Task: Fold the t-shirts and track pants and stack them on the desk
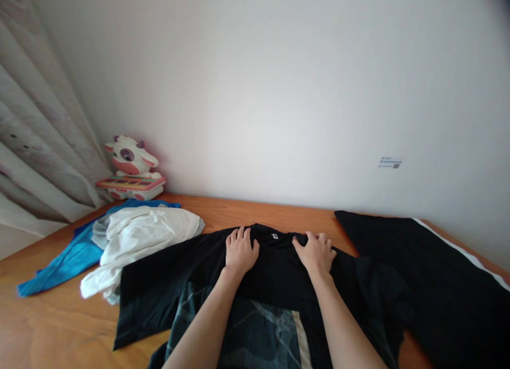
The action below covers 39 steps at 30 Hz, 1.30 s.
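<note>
A black short-sleeved shirt (pixel 274 273) with a dark patterned lower part and a beige strip lies spread out, its collar toward the wall. My left hand (pixel 241 250) rests on it just left of the collar, fingers apart and lying on the cloth. On the other side of the collar, my right hand (pixel 315 252) lies on the shoulder area with its thumb spread from the fingers. The left sleeve is stretched out flat; the right sleeve looks bunched.
White clothing (pixel 147 233) and blue clothing (pixel 75 257) lie heaped at left on the wooden table (pixel 51 326). Behind them is a cow-shaped toy keyboard (pixel 133 169). A black garment with a white stripe (pixel 422 268) lies at right. A curtain (pixel 35 119) hangs at far left.
</note>
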Tool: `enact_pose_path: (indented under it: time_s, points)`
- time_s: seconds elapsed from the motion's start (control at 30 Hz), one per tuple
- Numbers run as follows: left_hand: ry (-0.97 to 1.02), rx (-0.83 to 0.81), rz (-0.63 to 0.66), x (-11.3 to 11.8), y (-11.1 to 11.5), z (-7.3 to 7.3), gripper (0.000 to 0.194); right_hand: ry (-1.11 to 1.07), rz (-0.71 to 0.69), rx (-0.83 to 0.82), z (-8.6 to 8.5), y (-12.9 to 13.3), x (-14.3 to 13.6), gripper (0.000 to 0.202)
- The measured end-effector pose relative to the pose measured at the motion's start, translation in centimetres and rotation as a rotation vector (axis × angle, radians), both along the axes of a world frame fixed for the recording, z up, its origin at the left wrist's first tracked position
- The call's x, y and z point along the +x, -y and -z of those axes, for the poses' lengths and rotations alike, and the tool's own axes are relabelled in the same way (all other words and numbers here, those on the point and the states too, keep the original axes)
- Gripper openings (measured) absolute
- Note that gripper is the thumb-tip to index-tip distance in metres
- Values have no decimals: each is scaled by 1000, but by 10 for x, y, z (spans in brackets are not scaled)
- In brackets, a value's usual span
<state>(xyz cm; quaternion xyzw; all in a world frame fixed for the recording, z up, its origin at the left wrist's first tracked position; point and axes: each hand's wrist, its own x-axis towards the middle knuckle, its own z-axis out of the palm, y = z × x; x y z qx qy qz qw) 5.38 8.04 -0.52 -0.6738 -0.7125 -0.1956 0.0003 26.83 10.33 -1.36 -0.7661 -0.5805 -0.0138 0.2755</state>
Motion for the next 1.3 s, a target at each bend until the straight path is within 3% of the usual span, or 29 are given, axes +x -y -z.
enact_pose_path:
  time_s: [0.1, 0.27, 0.47, 0.67, 0.83, 0.97, 1.1, 1.2, 1.3]
  points:
    - [57, 29, -1, -3, -3, 2, 42, -41, -112, 103, 4, 0, 6, 27]
    - [208, 124, 29, -14, -19, 7, 41, -183, -226, 250, -3, -5, 19, 30]
    - [388, 103, 77, -26, -25, 9, 50, -346, -471, 166, -20, -4, 29, 29]
    - [450, 94, 169, -34, -17, -15, 31, -424, -470, 51, -31, 0, 36, 29]
    - [604, 280, 241, -36, -11, -42, 20, -413, -463, 45, -57, 9, 37, 36]
    - [752, 318, 268, -39, -6, -51, 19, -435, -600, -29, -78, 19, 48, 50]
    - [804, 265, 331, -44, -1, -48, 26, -361, -718, -120, -87, 20, 64, 57]
    - [707, 266, 398, -47, -2, -40, 30, -263, -698, -127, -88, 16, 67, 34]
    - [638, 380, 395, -47, -6, -30, 21, -222, -627, -32, -88, 13, 65, 39]
